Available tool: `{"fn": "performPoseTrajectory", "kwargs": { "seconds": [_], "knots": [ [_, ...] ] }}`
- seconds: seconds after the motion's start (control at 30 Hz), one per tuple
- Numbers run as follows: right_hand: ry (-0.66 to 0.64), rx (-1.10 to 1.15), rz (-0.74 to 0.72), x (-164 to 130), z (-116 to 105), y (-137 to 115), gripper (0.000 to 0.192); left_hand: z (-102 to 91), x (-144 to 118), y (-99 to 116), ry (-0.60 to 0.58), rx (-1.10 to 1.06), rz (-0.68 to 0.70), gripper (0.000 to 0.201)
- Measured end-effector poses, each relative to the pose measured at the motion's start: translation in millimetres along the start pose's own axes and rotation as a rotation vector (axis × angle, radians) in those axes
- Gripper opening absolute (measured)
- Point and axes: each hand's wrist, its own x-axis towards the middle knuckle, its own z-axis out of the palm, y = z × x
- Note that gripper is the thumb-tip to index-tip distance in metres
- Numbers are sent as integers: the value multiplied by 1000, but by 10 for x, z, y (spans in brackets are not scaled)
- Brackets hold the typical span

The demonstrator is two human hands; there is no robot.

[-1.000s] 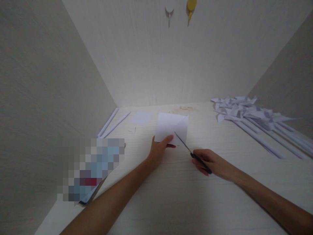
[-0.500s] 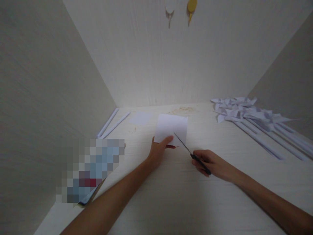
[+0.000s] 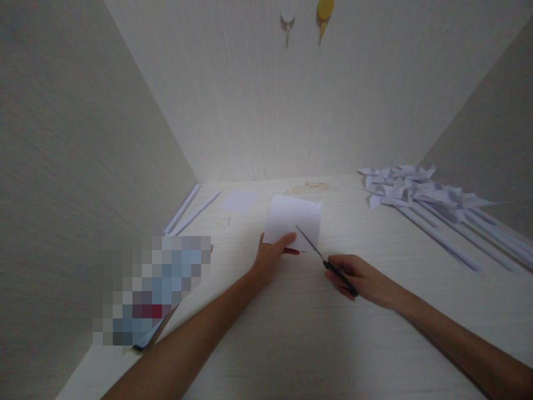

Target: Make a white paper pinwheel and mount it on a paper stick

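Note:
A white square of paper (image 3: 293, 218) is pinched at its lower edge by my left hand (image 3: 272, 255), thumb on top and fingers beneath. Scissors (image 3: 339, 278) with black handles sit in my right hand (image 3: 356, 278), held by the grips. Their slim blades reach up and left over the paper's lower right part, the tip close to my left thumb. Whether the blades have cut into the sheet I cannot tell. Another paper square (image 3: 240, 201) lies flat on the table to the left of the held one.
Several white paper pinwheels (image 3: 410, 189) on rolled paper sticks (image 3: 437, 236) lie at the right. Two paper rolls (image 3: 195, 213) rest at the left wall, above a pixelated, phone-like device (image 3: 145, 339). A white hook (image 3: 287, 16) and a yellow hook (image 3: 325, 14) hang on the back wall.
The paper has shifted very slightly to the right against the blades and tilted a little. Both hands keep nearly the same place and the same hold.

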Motion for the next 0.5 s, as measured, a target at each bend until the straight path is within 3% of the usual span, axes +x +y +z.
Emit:
{"fn": "performPoseTrajectory", "kwargs": {
  "seconds": [0.27,0.5],
  "knots": [
    [-6,-5,-3,7,-15,26,34,12,-8,20,-13,-49,-48,16],
    [-64,-17,-1,22,-186,60,37,-175,124,147,-123,-213,-43,20]
  ]
}}
